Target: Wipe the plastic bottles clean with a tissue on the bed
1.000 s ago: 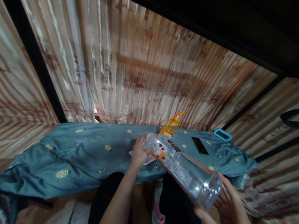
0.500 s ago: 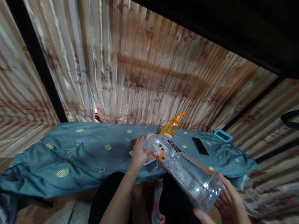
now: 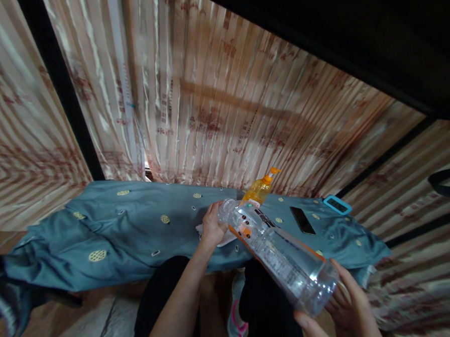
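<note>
A large clear plastic bottle [image 3: 286, 258] with an orange-edged label slants across the view above my lap, its neck to the upper left and its base to the lower right. My left hand [image 3: 214, 227] is closed around the neck end. At the base, my right hand [image 3: 343, 303] cups the bottle between thumb and fingers; part of its grip is hidden. Just behind the neck stands a yellow pump bottle [image 3: 259, 188] with an orange pump head. Something white, like a cloth or tissue [image 3: 226, 240], lies under my left hand, mostly covered.
A low surface under a teal patterned cloth [image 3: 130, 224] runs along the curtain [image 3: 214, 98]. A black phone [image 3: 302, 221] and a blue-framed digital device [image 3: 337, 204] lie on its right side. Dark frame bars cross the curtains. Another person's leg [image 3: 13, 300] shows at far left.
The view has shifted slightly. Both hands keep the same hold on the plastic bottle, which stays at nearly the same slant.
</note>
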`<move>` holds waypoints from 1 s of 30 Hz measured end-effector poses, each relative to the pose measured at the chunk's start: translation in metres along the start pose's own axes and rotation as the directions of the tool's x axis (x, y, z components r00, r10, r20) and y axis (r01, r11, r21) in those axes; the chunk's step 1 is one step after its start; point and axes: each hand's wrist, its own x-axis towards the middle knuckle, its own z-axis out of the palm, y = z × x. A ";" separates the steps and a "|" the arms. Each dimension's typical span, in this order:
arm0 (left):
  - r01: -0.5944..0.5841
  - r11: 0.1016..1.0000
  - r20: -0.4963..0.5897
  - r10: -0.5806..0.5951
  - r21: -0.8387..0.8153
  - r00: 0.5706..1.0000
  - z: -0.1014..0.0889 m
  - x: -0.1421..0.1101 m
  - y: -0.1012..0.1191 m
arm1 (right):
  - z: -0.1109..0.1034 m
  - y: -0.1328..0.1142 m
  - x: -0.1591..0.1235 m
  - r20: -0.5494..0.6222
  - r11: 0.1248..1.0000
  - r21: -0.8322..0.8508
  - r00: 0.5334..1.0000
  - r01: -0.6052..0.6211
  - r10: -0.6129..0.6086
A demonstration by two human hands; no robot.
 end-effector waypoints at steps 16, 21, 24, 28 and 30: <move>0.006 1.000 0.002 -0.006 0.006 1.000 0.000 -0.001 0.001 | 0.002 -0.005 0.000 -0.044 0.999 -0.006 0.998 -0.046 0.046; -0.008 1.000 -0.002 0.008 -0.005 1.000 0.000 -0.001 0.002 | -0.002 -0.004 0.001 -0.005 1.000 -0.008 1.000 -0.013 0.013; -0.012 1.000 -0.002 0.012 0.002 1.000 0.000 -0.001 0.003 | -0.005 0.000 0.001 0.002 1.000 -0.021 1.000 -0.015 0.015; -0.004 1.000 0.008 0.004 0.010 1.000 0.000 0.000 0.004 | -0.006 0.003 -0.001 0.007 0.999 -0.016 1.000 -0.028 0.028; -0.002 1.000 0.004 0.002 0.011 1.000 0.000 0.000 0.005 | -0.007 0.004 -0.002 0.011 1.000 -0.013 1.000 -0.025 0.025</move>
